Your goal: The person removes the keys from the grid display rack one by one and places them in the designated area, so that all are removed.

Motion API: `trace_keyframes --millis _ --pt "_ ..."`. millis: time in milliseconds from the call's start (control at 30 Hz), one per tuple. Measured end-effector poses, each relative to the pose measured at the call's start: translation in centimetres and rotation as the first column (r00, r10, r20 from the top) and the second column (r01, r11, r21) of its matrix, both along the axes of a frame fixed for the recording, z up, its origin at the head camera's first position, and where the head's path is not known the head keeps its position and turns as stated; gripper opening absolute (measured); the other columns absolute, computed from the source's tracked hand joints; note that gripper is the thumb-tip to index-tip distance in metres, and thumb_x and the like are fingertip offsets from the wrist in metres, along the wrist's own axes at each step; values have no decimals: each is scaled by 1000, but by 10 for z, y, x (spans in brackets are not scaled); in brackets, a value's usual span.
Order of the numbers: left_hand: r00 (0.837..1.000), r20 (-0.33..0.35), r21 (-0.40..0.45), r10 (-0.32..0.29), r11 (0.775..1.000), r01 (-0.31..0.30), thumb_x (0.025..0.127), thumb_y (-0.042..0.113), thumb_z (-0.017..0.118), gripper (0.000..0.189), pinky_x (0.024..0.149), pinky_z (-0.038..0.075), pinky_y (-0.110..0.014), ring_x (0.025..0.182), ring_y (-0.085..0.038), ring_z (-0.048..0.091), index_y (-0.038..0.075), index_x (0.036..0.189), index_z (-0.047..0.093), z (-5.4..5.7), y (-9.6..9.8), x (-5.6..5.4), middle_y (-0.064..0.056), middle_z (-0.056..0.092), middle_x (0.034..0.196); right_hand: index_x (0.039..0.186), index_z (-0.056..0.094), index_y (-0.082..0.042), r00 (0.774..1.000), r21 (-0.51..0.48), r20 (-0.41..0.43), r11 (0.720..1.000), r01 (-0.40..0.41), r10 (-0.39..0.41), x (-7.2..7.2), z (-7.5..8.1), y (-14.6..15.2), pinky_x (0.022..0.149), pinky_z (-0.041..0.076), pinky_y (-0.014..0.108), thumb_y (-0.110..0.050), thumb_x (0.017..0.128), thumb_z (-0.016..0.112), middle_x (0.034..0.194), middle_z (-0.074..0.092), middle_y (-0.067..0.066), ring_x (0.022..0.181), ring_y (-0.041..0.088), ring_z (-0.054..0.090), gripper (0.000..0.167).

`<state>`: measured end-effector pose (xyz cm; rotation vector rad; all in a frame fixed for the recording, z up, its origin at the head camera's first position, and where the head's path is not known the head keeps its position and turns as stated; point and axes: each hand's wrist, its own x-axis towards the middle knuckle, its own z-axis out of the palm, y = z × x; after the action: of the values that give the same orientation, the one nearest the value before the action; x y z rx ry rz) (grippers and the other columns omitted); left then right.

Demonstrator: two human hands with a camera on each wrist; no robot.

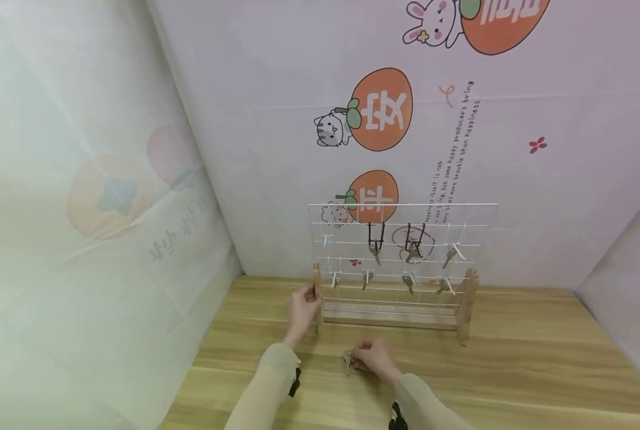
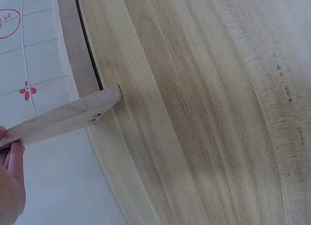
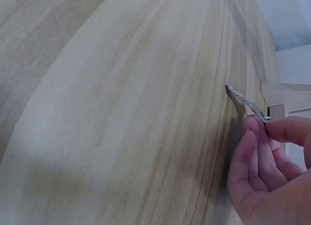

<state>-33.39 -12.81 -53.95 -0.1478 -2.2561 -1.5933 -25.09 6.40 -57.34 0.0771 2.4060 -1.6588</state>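
Note:
My left hand [image 1: 301, 312] grips the left wooden post [image 1: 320, 321] of a white wire rack [image 1: 400, 205]. In the left wrist view, the fingers [image 2: 16, 162] are at that post's edge. Low over the table, in front of the rack, my right hand [image 1: 376, 359] pinches a key [image 1: 347, 362] between thumb and fingers. The right wrist view shows the blade of this silvery key [image 3: 244, 101] pointing away from the fingertips. Several other keys hang on the rack, among them one key [image 1: 375, 254] on a black hook and another key [image 1: 449, 257] on a white hook.
The rack stands on a wood-grain table [image 1: 524, 358] close to the back wall, with its right wooden post [image 1: 466, 307] and a lower crossbar [image 1: 390, 319]. White printed cloth [image 1: 277, 149] hangs behind it and along both sides.

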Motion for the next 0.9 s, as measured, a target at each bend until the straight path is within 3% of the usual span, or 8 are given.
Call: trace_keyframes --millis 633,900 --pt "1000 -19 12 -19 1000 19 80 -12 67 30 79 66 -30 95 -41 73 -14 110 65 2 3 2 -32 71 103 87 68 5 999 39 38 999 11 -13 -2 1 -6 55 60 21 -3 83 66 75 71 10 63 12 64 9" --pt "1000 -11 12 -1 1000 1 80 -11 68 31 78 66 -29 94 -41 73 -14 111 65 1 1 1 -32 71 103 86 67 6 999 32 50 999 4 -6 -4 1 -6 51 58 17 -2 83 68 72 70 10 58 9 63 8"
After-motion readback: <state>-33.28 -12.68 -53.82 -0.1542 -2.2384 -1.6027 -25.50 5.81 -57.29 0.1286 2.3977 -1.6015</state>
